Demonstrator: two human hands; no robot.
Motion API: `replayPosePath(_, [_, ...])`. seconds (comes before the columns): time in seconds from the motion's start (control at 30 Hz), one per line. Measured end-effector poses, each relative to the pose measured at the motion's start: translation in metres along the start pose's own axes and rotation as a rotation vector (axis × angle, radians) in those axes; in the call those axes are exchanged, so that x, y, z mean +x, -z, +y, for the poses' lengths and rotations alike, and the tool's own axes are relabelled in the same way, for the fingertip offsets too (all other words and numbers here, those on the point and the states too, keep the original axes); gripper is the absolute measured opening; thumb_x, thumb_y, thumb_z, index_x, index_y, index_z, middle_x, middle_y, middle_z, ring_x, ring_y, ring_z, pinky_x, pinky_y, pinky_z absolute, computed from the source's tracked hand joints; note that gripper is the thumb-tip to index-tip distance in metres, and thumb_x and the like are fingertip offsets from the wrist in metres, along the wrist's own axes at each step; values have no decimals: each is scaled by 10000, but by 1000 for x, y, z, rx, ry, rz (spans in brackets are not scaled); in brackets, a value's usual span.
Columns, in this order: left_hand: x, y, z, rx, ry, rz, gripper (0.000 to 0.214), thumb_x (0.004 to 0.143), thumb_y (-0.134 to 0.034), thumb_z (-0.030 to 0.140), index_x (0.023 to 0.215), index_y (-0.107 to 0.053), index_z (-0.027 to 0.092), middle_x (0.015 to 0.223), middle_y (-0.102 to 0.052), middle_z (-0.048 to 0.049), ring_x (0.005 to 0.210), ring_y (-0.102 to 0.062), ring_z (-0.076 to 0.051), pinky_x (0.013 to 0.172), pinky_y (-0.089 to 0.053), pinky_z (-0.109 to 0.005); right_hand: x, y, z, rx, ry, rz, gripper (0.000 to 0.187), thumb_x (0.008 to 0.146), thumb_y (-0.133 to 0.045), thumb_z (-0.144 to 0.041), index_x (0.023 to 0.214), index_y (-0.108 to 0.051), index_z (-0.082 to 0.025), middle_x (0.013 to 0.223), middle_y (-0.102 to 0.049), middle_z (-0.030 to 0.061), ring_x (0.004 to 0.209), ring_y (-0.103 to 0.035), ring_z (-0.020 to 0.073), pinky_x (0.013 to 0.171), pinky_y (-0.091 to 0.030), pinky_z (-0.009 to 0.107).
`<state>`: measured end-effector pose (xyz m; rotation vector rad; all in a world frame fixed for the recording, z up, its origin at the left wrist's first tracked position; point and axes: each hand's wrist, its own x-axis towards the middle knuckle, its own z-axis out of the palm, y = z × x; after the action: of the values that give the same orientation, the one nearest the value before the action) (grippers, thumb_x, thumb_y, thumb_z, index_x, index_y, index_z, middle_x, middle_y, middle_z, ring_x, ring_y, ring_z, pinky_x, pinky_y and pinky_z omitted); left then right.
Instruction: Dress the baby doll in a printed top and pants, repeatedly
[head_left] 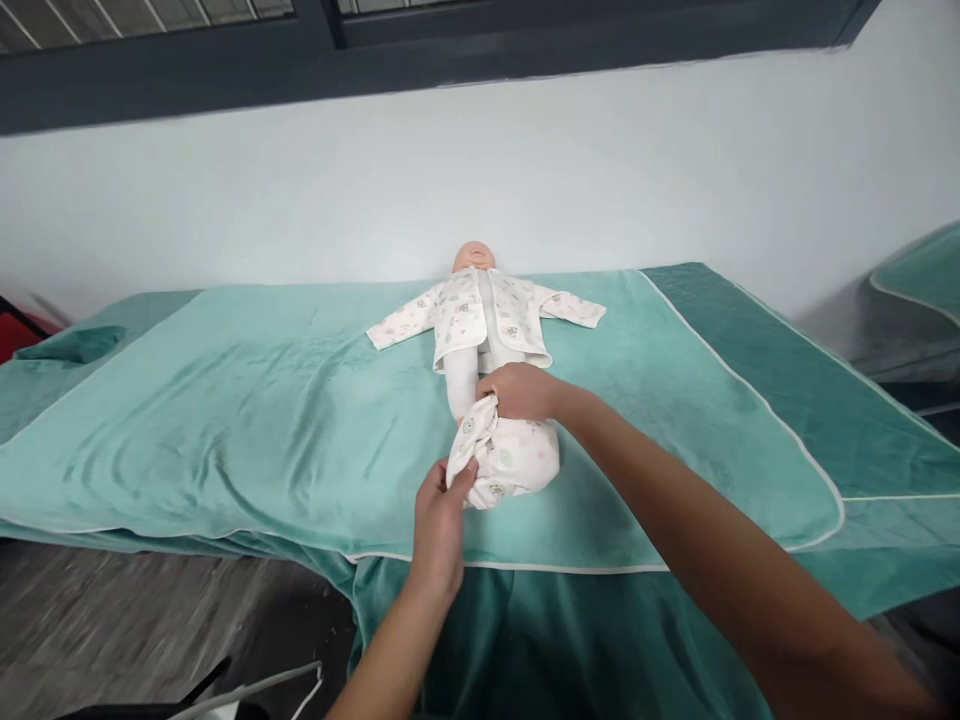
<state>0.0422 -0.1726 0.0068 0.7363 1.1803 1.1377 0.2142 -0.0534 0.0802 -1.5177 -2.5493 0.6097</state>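
Note:
A baby doll [474, 257] lies on its back, its head towards the wall. It wears a white printed jacket [459, 312] with the sleeves spread out to both sides. White-covered legs [461, 380] reach from the jacket towards me. Bunched around the lower legs are white printed baby pants [517, 460]. My left hand [442, 515] pinches the near left edge of the pants between thumb and fingers. Curled over the upper edge of the pants, beside the doll's leg, is my right hand [521, 391]. The doll's feet are hidden.
A light green blanket [315, 400] with white piping covers the bed under the doll, over a darker green cover [810, 390]. Behind stands a white wall [300, 200] below a dark window frame [375, 60]. A thin metal frame [255, 690] is at the lower left.

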Motion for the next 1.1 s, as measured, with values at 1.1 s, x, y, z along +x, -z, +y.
replayPosePath(1.1, [153, 1, 45, 742, -714, -11, 305, 893, -510, 498, 753, -529, 227, 703, -596, -10, 704, -515, -192, 685, -373, -285, 3, -17, -12, 115, -251, 262, 222, 887, -514, -173, 1039, -672, -211, 1152, -750, 81, 1040, -687, 266, 770, -457, 300])
